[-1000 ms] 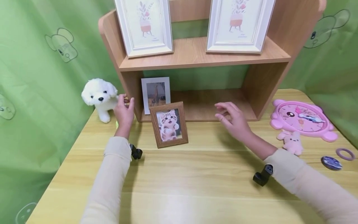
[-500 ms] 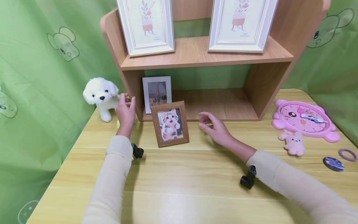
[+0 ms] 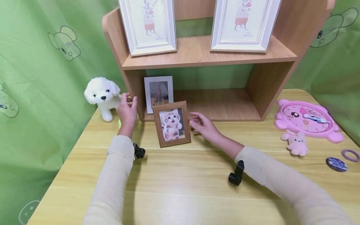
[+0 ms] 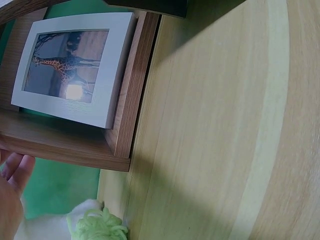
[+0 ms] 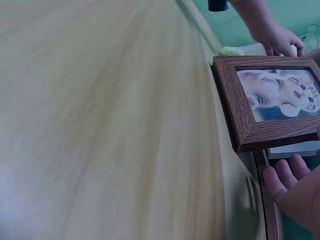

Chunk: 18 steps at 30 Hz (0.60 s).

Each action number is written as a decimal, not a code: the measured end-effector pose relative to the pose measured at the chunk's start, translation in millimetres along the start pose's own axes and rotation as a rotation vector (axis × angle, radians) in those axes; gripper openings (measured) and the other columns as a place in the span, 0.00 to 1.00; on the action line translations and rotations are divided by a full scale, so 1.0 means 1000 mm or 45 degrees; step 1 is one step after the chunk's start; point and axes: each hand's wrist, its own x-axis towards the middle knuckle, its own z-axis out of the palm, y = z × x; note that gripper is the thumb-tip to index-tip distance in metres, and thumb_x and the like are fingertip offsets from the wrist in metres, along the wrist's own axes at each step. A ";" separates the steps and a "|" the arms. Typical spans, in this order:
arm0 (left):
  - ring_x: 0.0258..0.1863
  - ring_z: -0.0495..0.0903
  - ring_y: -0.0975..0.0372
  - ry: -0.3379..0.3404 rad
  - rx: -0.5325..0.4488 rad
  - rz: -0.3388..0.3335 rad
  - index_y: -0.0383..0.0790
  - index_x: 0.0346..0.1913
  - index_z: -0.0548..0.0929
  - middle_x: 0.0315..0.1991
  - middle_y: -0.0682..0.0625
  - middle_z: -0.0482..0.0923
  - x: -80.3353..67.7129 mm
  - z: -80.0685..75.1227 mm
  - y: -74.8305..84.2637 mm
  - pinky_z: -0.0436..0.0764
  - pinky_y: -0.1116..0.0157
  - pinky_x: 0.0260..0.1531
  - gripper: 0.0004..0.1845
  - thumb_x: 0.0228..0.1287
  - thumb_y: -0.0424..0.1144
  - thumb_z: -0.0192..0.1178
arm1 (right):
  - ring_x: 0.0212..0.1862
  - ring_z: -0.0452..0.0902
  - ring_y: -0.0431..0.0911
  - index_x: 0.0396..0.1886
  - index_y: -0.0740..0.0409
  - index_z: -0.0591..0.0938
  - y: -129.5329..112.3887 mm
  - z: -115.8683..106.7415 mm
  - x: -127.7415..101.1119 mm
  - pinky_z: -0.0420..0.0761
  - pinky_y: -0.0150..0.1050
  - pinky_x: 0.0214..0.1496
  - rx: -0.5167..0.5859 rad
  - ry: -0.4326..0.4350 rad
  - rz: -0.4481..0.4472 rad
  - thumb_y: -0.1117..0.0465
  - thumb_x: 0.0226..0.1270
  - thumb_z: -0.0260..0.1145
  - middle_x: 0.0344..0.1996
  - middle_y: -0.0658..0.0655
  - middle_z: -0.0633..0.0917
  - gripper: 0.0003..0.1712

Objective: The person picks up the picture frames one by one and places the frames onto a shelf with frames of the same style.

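A wooden frame with a cat photo stands upright on the table in front of the wooden shelf unit. My right hand hovers at the frame's right edge with its fingers loosely bent and holds nothing. In the right wrist view the cat frame sits just beyond that hand's fingertips. My left hand rests against the shelf's left side panel, beside a white plush dog. A white frame with a giraffe photo stands in the lower shelf compartment behind the cat frame.
Two tall white framed prints lean on the upper shelf. A pink toy clock, a small pink bunny, a dark round disc and a purple ring lie at the table's right. Green curtain surrounds the table.
My right hand has moved left across the table from in front of the shelf opening to the cat frame's right edge. The left hand has stayed at the shelf's side.
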 end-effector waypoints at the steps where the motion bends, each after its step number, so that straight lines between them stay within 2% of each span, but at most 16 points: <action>1: 0.32 0.81 0.51 0.002 0.001 0.001 0.36 0.49 0.73 0.38 0.40 0.80 0.000 0.000 0.000 0.83 0.61 0.32 0.15 0.64 0.40 0.57 | 0.48 0.71 0.61 0.65 0.65 0.62 0.000 0.001 0.001 0.77 0.56 0.50 0.023 -0.005 0.015 0.64 0.69 0.55 0.49 0.69 0.73 0.27; 7: 0.32 0.81 0.51 0.003 0.012 0.005 0.35 0.49 0.73 0.38 0.40 0.80 -0.001 -0.001 0.000 0.82 0.60 0.32 0.15 0.64 0.41 0.57 | 0.45 0.71 0.50 0.66 0.67 0.60 0.002 0.007 0.008 0.80 0.48 0.48 0.097 -0.033 0.079 0.64 0.70 0.54 0.47 0.67 0.71 0.27; 13: 0.32 0.81 0.51 0.001 0.012 0.007 0.35 0.49 0.73 0.38 0.40 0.80 -0.001 -0.001 0.000 0.82 0.59 0.33 0.15 0.64 0.41 0.56 | 0.47 0.70 0.52 0.67 0.67 0.59 0.000 0.012 0.011 0.80 0.46 0.47 0.087 -0.025 0.120 0.64 0.70 0.53 0.50 0.69 0.71 0.28; 18: 0.32 0.80 0.51 -0.001 0.013 0.010 0.36 0.49 0.73 0.38 0.40 0.80 0.000 -0.001 0.001 0.82 0.60 0.32 0.15 0.64 0.41 0.57 | 0.45 0.69 0.50 0.67 0.67 0.60 -0.003 0.014 0.012 0.81 0.46 0.46 0.058 -0.012 0.142 0.64 0.70 0.53 0.47 0.66 0.71 0.28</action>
